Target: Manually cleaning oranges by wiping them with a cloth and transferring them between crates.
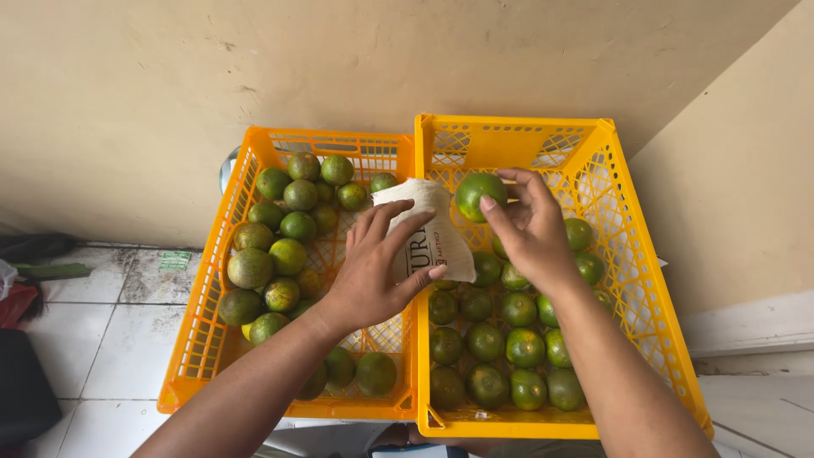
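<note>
My left hand (377, 267) grips a white cloth (428, 222) with dark print, held over the seam between two crates. My right hand (530, 225) holds a green citrus fruit (479, 191) by the fingertips, right beside the cloth. Both hands hover above the crates. The left orange crate (199, 331) holds several green and yellowish citrus fruits (280, 254). The right yellow-orange crate (653, 322) holds several darker green citrus fruits (500, 348) in its near half.
The crates stand side by side on a white tiled floor (110, 339) against a beige wall (339, 59). Dark objects (25, 382) lie at the left edge. A grey round object (227, 168) peeks out behind the left crate.
</note>
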